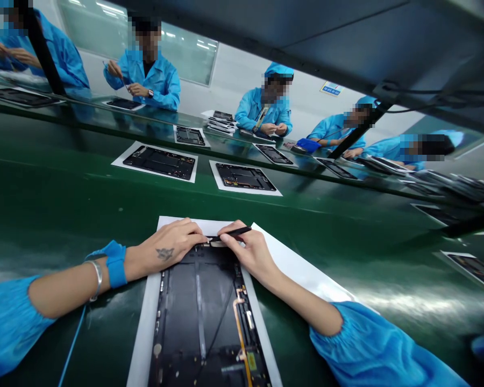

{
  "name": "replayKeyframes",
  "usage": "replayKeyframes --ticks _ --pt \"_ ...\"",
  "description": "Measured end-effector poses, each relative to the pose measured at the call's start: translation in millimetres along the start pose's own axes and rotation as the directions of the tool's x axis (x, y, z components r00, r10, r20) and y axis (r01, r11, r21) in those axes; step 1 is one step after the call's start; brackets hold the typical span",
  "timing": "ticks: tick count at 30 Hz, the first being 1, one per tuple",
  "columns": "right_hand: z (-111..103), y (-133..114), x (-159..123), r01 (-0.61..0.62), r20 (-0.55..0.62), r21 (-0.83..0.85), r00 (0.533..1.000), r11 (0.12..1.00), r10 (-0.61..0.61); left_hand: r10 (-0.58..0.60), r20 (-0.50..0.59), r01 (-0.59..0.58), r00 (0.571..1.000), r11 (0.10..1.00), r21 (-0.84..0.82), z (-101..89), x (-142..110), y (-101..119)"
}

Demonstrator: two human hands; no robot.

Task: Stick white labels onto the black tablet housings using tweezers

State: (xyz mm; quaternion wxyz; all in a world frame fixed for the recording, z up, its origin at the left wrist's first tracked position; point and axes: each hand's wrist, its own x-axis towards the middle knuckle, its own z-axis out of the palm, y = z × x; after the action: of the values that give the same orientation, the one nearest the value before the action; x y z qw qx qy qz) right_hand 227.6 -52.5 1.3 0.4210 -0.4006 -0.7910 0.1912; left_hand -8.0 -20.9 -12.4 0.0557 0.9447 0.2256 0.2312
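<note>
An opened tablet housing [181, 312] with dark inner parts and an orange flex cable [239, 317] lies on a white sheet [139, 344] in front of me. My left hand [175, 242] rests on its far end, fingers bent and fingertips together at a small pale part on the edge; what they pinch is too small to name. My right hand [250, 250] grips black tweezers [236, 232], held nearly flat. Their tip points left to the same spot, close to my left fingertips. A blue wrist strap [116, 264] with a cord is on my left wrist.
Another white sheet [298, 263] lies right of the housing. Beyond are two more opened tablets [161, 162] [246, 177] on paper. Several co-workers in blue [153, 75] sit across the green bench [84, 188]. A shelf [326, 37] hangs overhead on dark posts [44, 48].
</note>
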Motion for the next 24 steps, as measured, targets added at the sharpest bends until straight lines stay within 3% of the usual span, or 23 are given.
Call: replayKeyframes --ticks 10,13,15,18,21,24 --pt "1 -3 0 0.021 0.025 0.025 0.999 0.999 -0.021 0.029 0.009 -0.029 1.0 1.0 -0.008 -3.0 2 1" --pt "-6 -2 -3 -0.109 0.042 0.079 0.993 0.991 0.106 0.042 0.019 -0.042 0.999 0.999 -0.025 -4.1 4 0" --pt "-12 3 -7 -0.254 -0.017 0.131 0.966 0.958 0.258 0.051 0.015 -0.051 0.999 0.999 -0.016 -4.2 4 0" --pt "-21 12 -13 -0.42 -0.14 0.298 0.869 0.857 0.474 0.069 0.019 -0.068 0.997 0.998 -0.015 -4.3 3 0" --pt "-25 17 -15 -0.493 -0.127 0.443 0.792 0.748 0.597 0.082 0.071 -0.081 0.994 0.997 -0.012 -6.2 4 0" --pt "-27 15 -13 -0.534 -0.079 0.468 0.768 0.704 0.635 0.082 0.132 -0.087 0.988 0.995 0.039 -9.1 6 2"
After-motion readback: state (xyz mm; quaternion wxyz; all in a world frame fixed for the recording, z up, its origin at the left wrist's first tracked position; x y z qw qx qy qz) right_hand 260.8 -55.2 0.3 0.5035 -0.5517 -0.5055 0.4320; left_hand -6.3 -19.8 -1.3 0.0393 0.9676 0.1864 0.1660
